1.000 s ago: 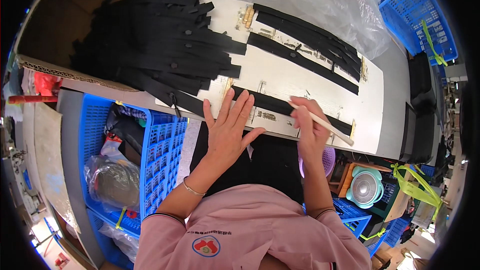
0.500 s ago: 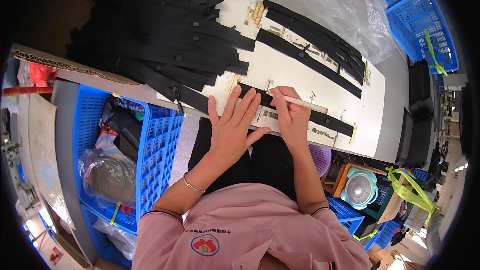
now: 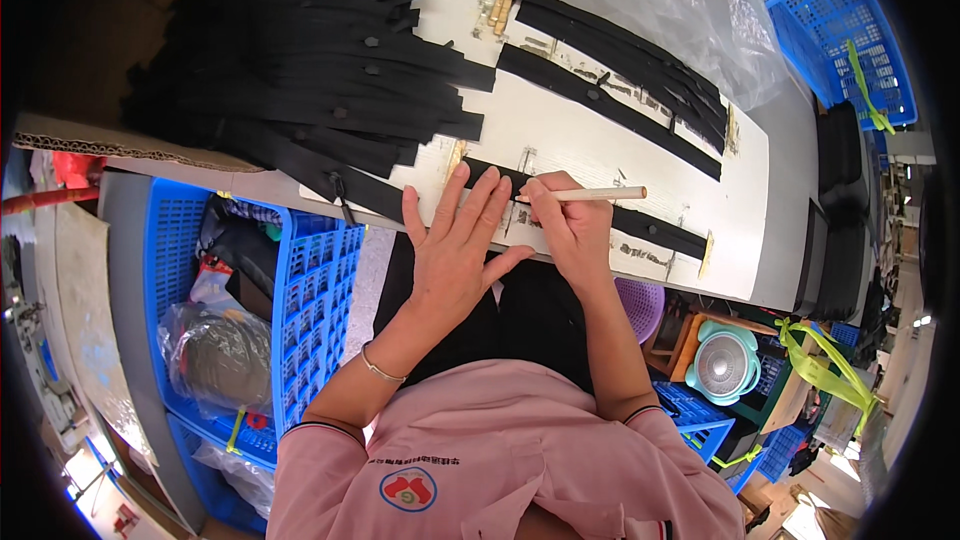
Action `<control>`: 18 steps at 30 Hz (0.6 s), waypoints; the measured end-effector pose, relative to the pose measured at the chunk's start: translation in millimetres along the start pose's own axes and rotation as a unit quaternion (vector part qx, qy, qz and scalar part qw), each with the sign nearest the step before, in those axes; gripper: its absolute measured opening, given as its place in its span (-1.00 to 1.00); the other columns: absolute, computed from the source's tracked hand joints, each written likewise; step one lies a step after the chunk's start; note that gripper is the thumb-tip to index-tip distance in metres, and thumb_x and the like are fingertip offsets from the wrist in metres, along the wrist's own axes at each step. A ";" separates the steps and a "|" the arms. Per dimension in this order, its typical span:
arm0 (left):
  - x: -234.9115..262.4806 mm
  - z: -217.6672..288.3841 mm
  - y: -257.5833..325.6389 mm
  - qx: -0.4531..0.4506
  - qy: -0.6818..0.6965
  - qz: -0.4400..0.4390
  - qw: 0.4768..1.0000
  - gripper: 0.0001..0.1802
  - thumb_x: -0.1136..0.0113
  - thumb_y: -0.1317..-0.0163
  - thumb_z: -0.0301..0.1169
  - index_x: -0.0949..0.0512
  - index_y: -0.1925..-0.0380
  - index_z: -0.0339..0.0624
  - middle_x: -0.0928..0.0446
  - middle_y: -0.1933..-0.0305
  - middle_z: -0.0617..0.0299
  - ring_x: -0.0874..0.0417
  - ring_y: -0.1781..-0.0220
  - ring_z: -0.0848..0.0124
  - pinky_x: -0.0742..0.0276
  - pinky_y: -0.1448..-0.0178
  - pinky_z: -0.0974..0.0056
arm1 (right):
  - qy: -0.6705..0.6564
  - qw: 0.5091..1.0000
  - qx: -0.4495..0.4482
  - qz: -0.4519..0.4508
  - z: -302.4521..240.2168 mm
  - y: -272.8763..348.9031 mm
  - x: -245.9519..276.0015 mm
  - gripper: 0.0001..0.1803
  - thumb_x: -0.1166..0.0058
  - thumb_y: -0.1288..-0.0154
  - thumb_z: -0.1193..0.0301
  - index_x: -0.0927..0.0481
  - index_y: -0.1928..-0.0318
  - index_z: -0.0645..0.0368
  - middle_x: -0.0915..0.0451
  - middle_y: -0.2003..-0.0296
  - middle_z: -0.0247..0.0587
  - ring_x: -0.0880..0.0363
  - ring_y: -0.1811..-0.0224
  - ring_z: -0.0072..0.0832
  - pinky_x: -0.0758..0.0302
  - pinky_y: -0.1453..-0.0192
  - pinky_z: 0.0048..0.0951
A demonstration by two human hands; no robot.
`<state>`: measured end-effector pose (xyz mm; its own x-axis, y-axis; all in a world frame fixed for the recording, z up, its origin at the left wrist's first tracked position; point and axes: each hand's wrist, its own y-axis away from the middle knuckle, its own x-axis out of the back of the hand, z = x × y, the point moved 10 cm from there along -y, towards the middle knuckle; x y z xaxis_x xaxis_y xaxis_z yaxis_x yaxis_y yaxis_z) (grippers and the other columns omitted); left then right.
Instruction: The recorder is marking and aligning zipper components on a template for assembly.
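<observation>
My left hand (image 3: pixel 452 245) lies flat with its fingers stretched out, the fingertips pressing on a black fabric strip (image 3: pixel 660 231). That strip runs along the near edge of a white board (image 3: pixel 745 230) with marks and small yellowish tape pieces. In my right hand (image 3: pixel 572 230) is a pale pencil (image 3: pixel 615 193), gripped near its point, which meets the strip just right of my left fingers. Farther back on the board lie another single black strip (image 3: pixel 640 121) and a bundle of black strips (image 3: pixel 660 65).
A large heap of black strips (image 3: pixel 290 70) covers the board's left side. Clear plastic sheeting (image 3: pixel 690 10) lies at the back. Blue baskets stand below left (image 3: pixel 320 280) and at the far right (image 3: pixel 850 40). A turquoise round item (image 3: pixel 722 365) sits below the table on the right.
My right hand has moved slightly left along the strip, and the pencil has swung from slanting to nearly level. My left hand stays flat on the strip. The whole view has shifted a little.
</observation>
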<state>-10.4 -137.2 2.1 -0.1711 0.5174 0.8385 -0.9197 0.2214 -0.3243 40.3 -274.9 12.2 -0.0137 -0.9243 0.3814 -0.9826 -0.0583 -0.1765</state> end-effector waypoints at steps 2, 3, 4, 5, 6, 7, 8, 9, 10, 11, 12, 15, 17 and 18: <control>-0.4 0.4 -0.4 -0.002 0.000 0.002 1.000 -0.17 -0.29 -0.27 0.12 -0.43 -0.44 -0.08 -0.37 -0.54 0.27 -0.22 -0.64 0.19 0.40 -0.62 -0.37 | 0.004 1.000 0.010 0.000 -0.3 0.0 -0.9 -0.82 -0.16 -0.48 0.44 -0.69 0.27 0.28 -0.58 0.57 -0.22 -0.51 0.59 -0.52 -0.40 0.48 -0.45; -0.3 1.2 -0.8 -0.004 0.001 0.005 1.000 -0.17 -0.29 -0.27 0.11 -0.44 -0.44 -0.07 -0.37 -0.54 0.27 -0.22 -0.64 0.19 0.40 -0.62 -0.37 | 0.009 1.000 0.022 0.000 -1.4 0.3 -1.0 -0.82 -0.16 -0.47 0.44 -0.69 0.28 0.28 -0.58 0.56 -0.20 -0.52 0.59 -0.50 -0.39 0.48 -0.45; -0.7 2.2 -1.0 -0.007 0.002 0.003 1.000 -0.17 -0.29 -0.27 0.11 -0.44 -0.44 -0.07 -0.37 -0.54 0.27 -0.22 -0.64 0.19 0.40 -0.62 -0.37 | 0.010 1.000 0.020 0.004 0.1 0.1 -0.7 -0.82 -0.16 -0.47 0.44 -0.69 0.28 0.28 -0.58 0.56 -0.20 -0.52 0.59 -0.50 -0.39 0.48 -0.45; -0.4 1.9 -0.9 -0.005 0.003 0.004 1.000 -0.18 -0.30 -0.27 0.11 -0.44 -0.44 -0.07 -0.37 -0.54 0.27 -0.23 -0.64 0.19 0.40 -0.62 -0.36 | 0.008 1.000 0.028 0.002 -0.4 -0.1 -1.6 -0.82 -0.17 -0.46 0.43 -0.69 0.28 0.28 -0.59 0.56 -0.19 -0.52 0.60 -0.45 -0.40 0.47 -0.42; -1.4 2.3 -1.6 -0.005 0.007 0.004 1.000 -0.18 -0.30 -0.27 0.10 -0.44 -0.44 -0.06 -0.37 -0.54 0.26 -0.23 -0.64 0.18 0.41 -0.62 -0.36 | 0.009 0.999 0.036 0.002 -0.8 0.2 -0.3 -0.83 -0.18 -0.46 0.43 -0.69 0.28 0.27 -0.60 0.55 -0.18 -0.53 0.61 -0.40 -0.41 0.46 -0.39; -1.7 3.5 -1.6 -0.012 0.011 0.003 1.000 -0.18 -0.30 -0.27 0.10 -0.44 -0.44 -0.06 -0.37 -0.54 0.26 -0.23 -0.64 0.18 0.41 -0.62 -0.36 | 0.013 0.999 0.034 0.009 -0.3 1.1 3.2 -0.83 -0.18 -0.46 0.43 -0.69 0.28 0.27 -0.60 0.55 -0.18 -0.53 0.61 -0.40 -0.41 0.46 -0.39; -2.1 1.8 -0.9 -0.006 0.004 -0.004 1.000 -0.18 -0.31 -0.27 0.10 -0.43 -0.45 -0.06 -0.37 -0.54 0.26 -0.23 -0.64 0.18 0.42 -0.62 -0.35 | 0.018 0.999 0.030 -0.017 0.7 2.4 0.3 -0.83 -0.14 -0.48 0.46 -0.70 0.24 0.30 -0.64 0.49 -0.22 -0.53 0.53 -0.53 -0.43 0.41 -0.48; -1.8 0.0 -0.6 0.000 -0.003 -0.010 1.000 -0.18 -0.31 -0.27 0.09 -0.43 -0.45 -0.05 -0.37 -0.54 0.26 -0.22 -0.64 0.18 0.43 -0.62 -0.35 | 0.022 0.998 0.025 -0.044 0.7 3.3 -3.8 -0.83 -0.10 -0.51 0.50 -0.71 0.20 0.33 -0.68 0.42 -0.27 -0.54 0.45 -0.65 -0.45 0.37 -0.56; -1.5 0.3 -0.4 0.002 -0.003 -0.017 1.000 -0.17 -0.31 -0.27 0.09 -0.41 -0.46 -0.05 -0.36 -0.54 0.27 -0.22 -0.64 0.17 0.45 -0.62 -0.33 | -0.003 0.999 0.033 -0.017 -5.2 7.0 0.7 -0.89 -0.17 -0.46 0.51 -0.74 0.15 0.25 -0.69 0.42 -0.27 -0.55 0.43 -0.57 -0.46 0.29 -0.50; -1.9 1.5 -0.9 -0.005 0.001 -0.018 1.000 -0.17 -0.31 -0.27 0.09 -0.41 -0.46 -0.05 -0.36 -0.54 0.27 -0.22 -0.64 0.17 0.45 -0.62 -0.33 | 0.001 0.999 0.032 -0.010 -8.2 7.8 6.1 -0.89 -0.17 -0.46 0.51 -0.74 0.15 0.25 -0.69 0.42 -0.27 -0.55 0.43 -0.57 -0.46 0.29 -0.50; -1.9 1.3 -0.6 -0.003 -0.003 -0.019 1.000 -0.16 -0.32 -0.26 0.10 -0.41 -0.47 -0.05 -0.36 -0.54 0.27 -0.21 -0.64 0.17 0.46 -0.62 -0.33 | 0.063 0.993 0.101 0.013 -26.1 10.8 13.4 -0.89 -0.23 -0.41 0.51 -0.75 0.12 0.20 -0.68 0.42 -0.28 -0.55 0.43 -0.52 -0.45 0.27 -0.47; -3.5 2.1 -0.8 -0.004 -0.008 -0.022 1.000 -0.14 -0.33 -0.24 0.12 -0.41 -0.47 -0.04 -0.36 -0.54 0.27 -0.19 -0.65 0.17 0.47 -0.63 -0.32 | 0.155 0.967 0.191 0.065 -37.5 21.3 29.5 -0.75 -0.39 -0.21 0.54 -0.76 0.09 0.06 -0.68 0.39 -0.35 -0.55 0.33 -0.39 -0.42 0.12 -0.37; -2.5 2.7 -0.9 -0.004 -0.013 -0.023 1.000 -0.11 -0.35 -0.22 0.13 -0.40 -0.47 -0.05 -0.36 -0.54 0.28 -0.17 -0.66 0.18 0.47 -0.63 -0.32 | 0.281 0.937 0.198 0.062 -33.2 25.5 37.8 -0.75 -0.38 -0.17 0.52 -0.71 0.13 0.02 -0.55 0.47 -0.34 -0.53 0.28 -0.34 -0.36 0.04 -0.26; -1.8 3.3 -0.7 -0.005 -0.019 -0.022 1.000 -0.11 -0.36 -0.21 0.13 -0.40 -0.47 -0.05 -0.36 -0.54 0.28 -0.16 -0.67 0.19 0.47 -0.63 -0.32 | 0.257 0.949 0.167 0.075 -25.6 28.3 48.1 -0.73 -0.40 -0.11 0.55 -0.71 0.16 0.01 -0.48 0.49 -0.36 -0.50 0.24 -0.31 -0.33 -0.05 -0.23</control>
<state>-10.6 -141.1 2.3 -0.1442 0.4749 0.8682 -0.9234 0.2508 -0.2905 7.1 -311.3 48.8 -0.3222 -0.6303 0.7064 -0.8496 -0.1367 -0.5095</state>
